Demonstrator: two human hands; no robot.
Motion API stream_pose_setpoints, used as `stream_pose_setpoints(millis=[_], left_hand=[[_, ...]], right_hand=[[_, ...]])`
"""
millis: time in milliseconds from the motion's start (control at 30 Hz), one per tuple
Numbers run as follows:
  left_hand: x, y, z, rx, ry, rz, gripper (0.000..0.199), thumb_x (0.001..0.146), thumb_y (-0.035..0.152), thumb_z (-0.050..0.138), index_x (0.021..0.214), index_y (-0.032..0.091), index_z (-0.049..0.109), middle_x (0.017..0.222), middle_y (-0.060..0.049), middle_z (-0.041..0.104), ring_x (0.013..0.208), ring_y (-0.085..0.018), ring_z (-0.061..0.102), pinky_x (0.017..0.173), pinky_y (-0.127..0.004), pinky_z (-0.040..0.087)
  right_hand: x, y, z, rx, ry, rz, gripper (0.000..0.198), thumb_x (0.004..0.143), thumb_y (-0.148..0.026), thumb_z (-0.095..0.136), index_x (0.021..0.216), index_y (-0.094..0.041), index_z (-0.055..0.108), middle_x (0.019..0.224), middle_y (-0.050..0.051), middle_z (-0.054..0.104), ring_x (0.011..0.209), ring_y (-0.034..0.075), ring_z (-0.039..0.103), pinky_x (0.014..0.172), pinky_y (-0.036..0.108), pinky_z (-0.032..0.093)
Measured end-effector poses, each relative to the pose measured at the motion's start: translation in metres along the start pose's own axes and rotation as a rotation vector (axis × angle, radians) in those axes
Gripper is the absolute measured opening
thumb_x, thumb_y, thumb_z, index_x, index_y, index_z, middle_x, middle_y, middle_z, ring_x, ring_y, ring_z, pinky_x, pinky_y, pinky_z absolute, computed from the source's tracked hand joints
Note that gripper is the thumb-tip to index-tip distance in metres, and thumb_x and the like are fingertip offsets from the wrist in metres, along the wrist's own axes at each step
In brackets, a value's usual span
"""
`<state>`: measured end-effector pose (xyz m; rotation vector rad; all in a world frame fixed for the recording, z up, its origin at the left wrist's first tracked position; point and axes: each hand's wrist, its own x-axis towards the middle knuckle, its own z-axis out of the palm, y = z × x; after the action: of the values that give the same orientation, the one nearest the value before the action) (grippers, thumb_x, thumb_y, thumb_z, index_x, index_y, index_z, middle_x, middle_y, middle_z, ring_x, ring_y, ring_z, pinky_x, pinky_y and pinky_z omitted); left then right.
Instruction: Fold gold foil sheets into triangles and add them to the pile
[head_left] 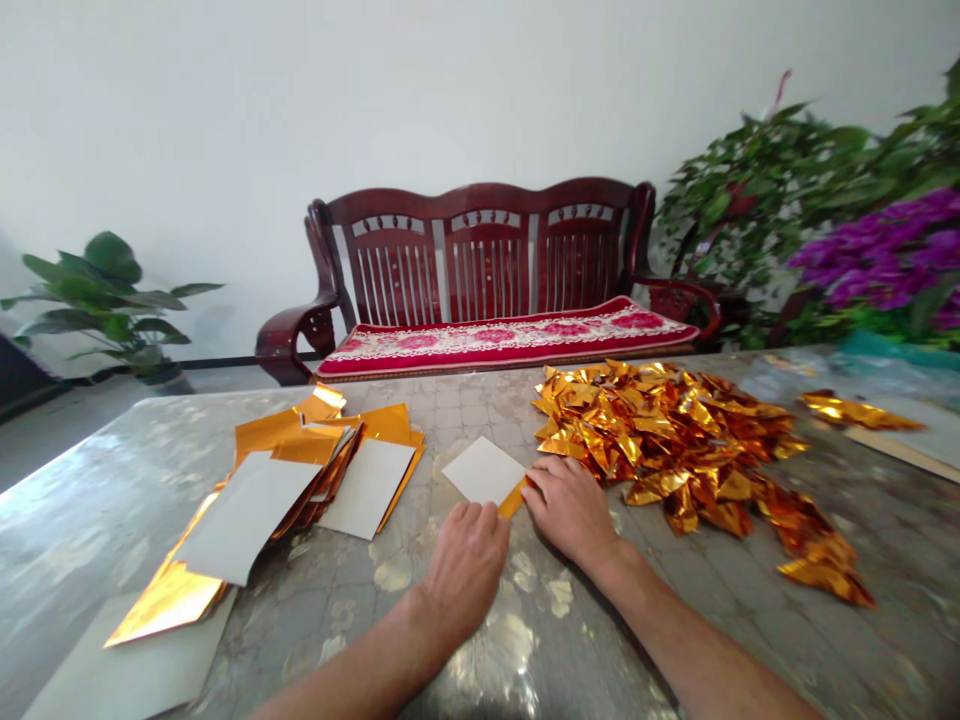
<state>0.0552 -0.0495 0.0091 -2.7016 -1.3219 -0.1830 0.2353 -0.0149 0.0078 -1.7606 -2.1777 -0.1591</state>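
Observation:
A square of gold foil paper (484,470) lies on the table, white side up and turned like a diamond. Its near right edge is folded over, showing a gold strip. My left hand (471,550) is closed on the near corner of this paper, fingers curled. My right hand (571,508) grips the right corner at the other end of the gold strip, its fingertips bent down on it. To the left lie loose sheets of gold foil paper (367,490), some white side up. Right of my hands is a heap of folded gold foil pieces (660,420).
The table (360,640) has a patterned, shiny cover. Beyond it stands a dark red wooden bench (487,260) with a red floral cushion (510,338). A potted plant (112,300) is at left, purple flowers (885,250) at right. Clear plastic (795,375) lies near the far right edge.

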Motion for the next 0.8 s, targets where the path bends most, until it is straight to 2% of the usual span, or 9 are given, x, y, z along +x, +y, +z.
stream_pose_setpoints(millis=[200,467,600,700,800], left_hand=[[0.000,0.001,0.003,-0.042,0.002,0.022,0.015,0.090,0.010,0.047,0.089,0.019,0.060,0.089,-0.006,0.059,0.085,-0.022,0.055,0.075,-0.037,0.043],[0.002,-0.003,0.003,-0.062,0.005,0.005,0.015,0.091,0.013,0.048,0.089,0.020,0.061,0.089,-0.006,0.060,0.085,-0.022,0.056,0.076,-0.036,0.045],[0.003,-0.005,0.003,-0.137,0.013,-0.049,0.015,0.093,0.015,0.049,0.094,0.022,0.062,0.093,-0.004,0.062,0.088,-0.020,0.058,0.079,-0.034,0.048],[0.004,-0.008,0.005,-0.260,0.131,-0.100,0.021,0.096,0.018,0.047,0.111,0.023,0.059,0.108,-0.004,0.063,0.093,-0.017,0.061,0.084,-0.031,0.051],[0.003,-0.010,0.007,-0.362,0.329,-0.101,0.040,0.097,0.022,0.048,0.136,0.023,0.044,0.130,-0.008,0.057,0.102,-0.016,0.063,0.089,-0.029,0.053]], right_hand=[[0.003,0.003,0.006,-0.019,0.013,0.081,0.023,0.089,-0.034,0.061,0.103,-0.018,0.068,0.106,0.010,0.065,0.101,0.026,0.054,0.085,0.035,0.039],[0.003,0.006,0.010,0.070,0.068,0.113,0.006,0.088,-0.025,0.059,0.088,-0.021,0.063,0.096,0.006,0.066,0.095,0.024,0.056,0.081,0.034,0.038],[0.005,0.008,0.013,0.241,0.114,0.150,0.010,0.090,-0.023,0.053,0.085,-0.021,0.061,0.088,0.004,0.068,0.086,0.021,0.060,0.077,0.031,0.041],[0.005,0.008,0.013,0.425,0.202,0.131,0.010,0.089,-0.021,0.052,0.088,-0.022,0.062,0.086,0.002,0.069,0.084,0.018,0.063,0.077,0.029,0.044],[0.001,0.003,0.010,0.498,0.335,0.011,0.014,0.090,-0.022,0.053,0.099,-0.020,0.063,0.091,0.004,0.071,0.086,0.018,0.065,0.082,0.030,0.047]])
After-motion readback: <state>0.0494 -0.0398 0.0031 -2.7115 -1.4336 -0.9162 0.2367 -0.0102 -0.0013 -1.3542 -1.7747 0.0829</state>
